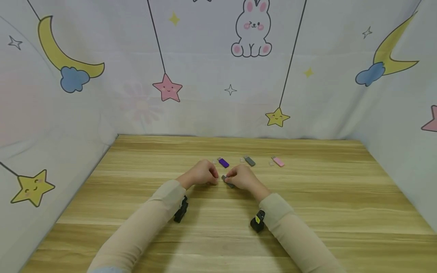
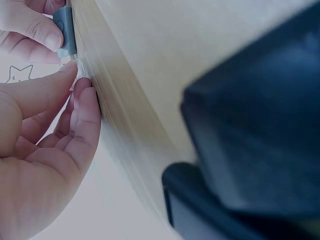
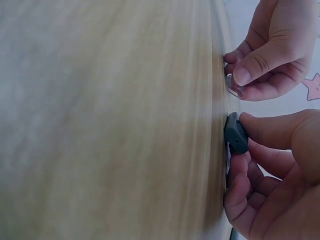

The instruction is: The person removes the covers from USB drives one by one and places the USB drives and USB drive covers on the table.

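Observation:
My left hand (image 1: 203, 172) pinches a small clear cap (image 3: 233, 87) between thumb and fingers, low over the wooden table. Just to its right, my right hand (image 1: 243, 177) grips a dark grey-green USB stick (image 2: 64, 31) by its body. The stick's metal plug points left, toward the cap; in the left wrist view the two are very close together. From the right wrist view, the stick's rounded rear end (image 3: 236, 135) shows between thumb and fingers, right by the tabletop.
Behind the hands, a purple USB stick (image 1: 223, 162), a grey one (image 1: 250, 161) and a pink one (image 1: 278, 161) lie in a row on the table (image 1: 324, 212). Beside each plug sits a small clear cap (image 1: 271, 163). A patterned white curtain (image 1: 205, 113) hangs along the back and sides.

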Motion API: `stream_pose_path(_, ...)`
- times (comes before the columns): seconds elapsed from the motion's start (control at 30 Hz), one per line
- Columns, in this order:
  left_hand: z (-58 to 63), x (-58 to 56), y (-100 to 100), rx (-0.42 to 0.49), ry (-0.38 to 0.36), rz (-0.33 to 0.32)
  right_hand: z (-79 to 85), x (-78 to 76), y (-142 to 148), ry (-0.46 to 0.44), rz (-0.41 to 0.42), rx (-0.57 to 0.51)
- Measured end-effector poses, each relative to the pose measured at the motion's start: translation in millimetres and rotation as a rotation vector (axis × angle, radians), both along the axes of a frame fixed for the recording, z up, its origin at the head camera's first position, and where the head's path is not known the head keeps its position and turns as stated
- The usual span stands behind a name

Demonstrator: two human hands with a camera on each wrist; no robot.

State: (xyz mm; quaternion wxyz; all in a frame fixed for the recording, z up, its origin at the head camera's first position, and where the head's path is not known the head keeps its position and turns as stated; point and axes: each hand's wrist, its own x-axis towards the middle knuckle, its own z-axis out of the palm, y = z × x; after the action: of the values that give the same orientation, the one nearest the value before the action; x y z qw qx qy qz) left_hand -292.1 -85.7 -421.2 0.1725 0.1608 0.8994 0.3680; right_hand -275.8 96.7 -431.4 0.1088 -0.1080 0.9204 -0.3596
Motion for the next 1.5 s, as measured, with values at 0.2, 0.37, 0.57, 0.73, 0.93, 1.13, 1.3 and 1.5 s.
stream_pose_path(0.2, -0.6, -0.5, -0.3, -0.007, -0.013, 0.007, -1.8, -1.1, -0.8, 0.012, -0.002, 0.006)
stream_pose_path(0.37, -0.3, -0.2, -1.1, -0.019, -0.004, 0.007, -1.4, -0.9, -0.7, 0.023, -0.002, 0.008)
stream_pose_path(0.57, 2.0, 1.3, -0.6, -0.021, -0.018, 0.017, -1.4, -0.7, -0.2, 0.024, -0.008, 0.010)
stream_pose_path(0.73, 1.2, 0.7, -0.5, -0.011, -0.028, 0.023, -2.0, -1.4, 0.3, 0.013, -0.020, 0.011)
stream_pose_path(0.93, 0.1, 0.2, -0.6, 0.000, -0.029, 0.017, -2.9, -2.0, 1.5, 0.020, -0.019, 0.020)
stream_pose_path(1.13, -1.0, -1.7, -1.5, -0.008, -0.030, 0.014, -2.2, -1.9, 1.6, 0.023, -0.019, 0.032)
stream_pose_path(1.3, 0.2, -1.4, -1.7, -0.016, -0.037, 0.016, -1.8, -0.7, 1.0, 0.023, -0.016, 0.029)
stream_pose_path(1.5, 5.5, -1.2, -4.8, -0.053, -0.028, 0.004, 0.8, -0.1, 1.3, 0.034, -0.006, 0.029)
